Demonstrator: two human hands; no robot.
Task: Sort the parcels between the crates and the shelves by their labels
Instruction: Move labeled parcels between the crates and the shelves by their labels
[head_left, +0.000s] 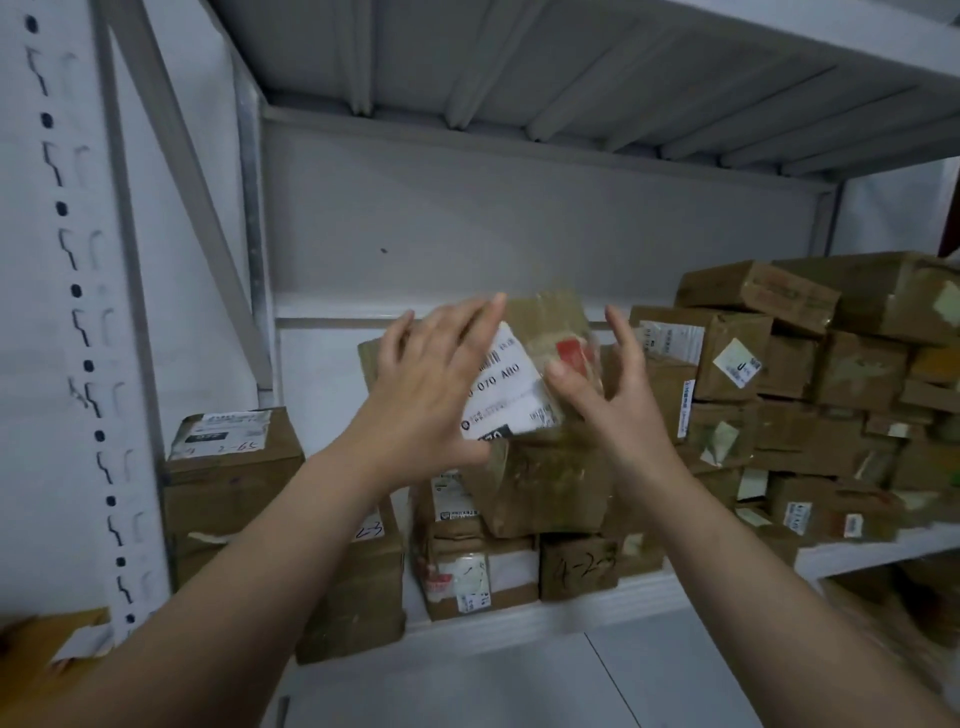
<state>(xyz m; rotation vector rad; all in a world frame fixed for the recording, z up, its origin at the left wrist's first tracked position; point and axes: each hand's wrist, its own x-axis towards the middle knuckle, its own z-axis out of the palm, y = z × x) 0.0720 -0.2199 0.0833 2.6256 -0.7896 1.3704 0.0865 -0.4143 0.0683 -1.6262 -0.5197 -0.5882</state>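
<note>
White metal shelf (545, 613), stacked cardboard parcels (779, 395), white wall (467, 234)

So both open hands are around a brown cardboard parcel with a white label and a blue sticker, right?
Not quite: the head view shows a red sticker, not blue. Otherwise yes: the open left hand and right hand flank that brown cardboard parcel with its white label.

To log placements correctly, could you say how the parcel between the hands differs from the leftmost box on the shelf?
The parcel lies tilted; the leftmost box sits level. The parcel's printed label faces us; the box's label lies on top, with handwriting. Both are brown taped cardboard.
</note>
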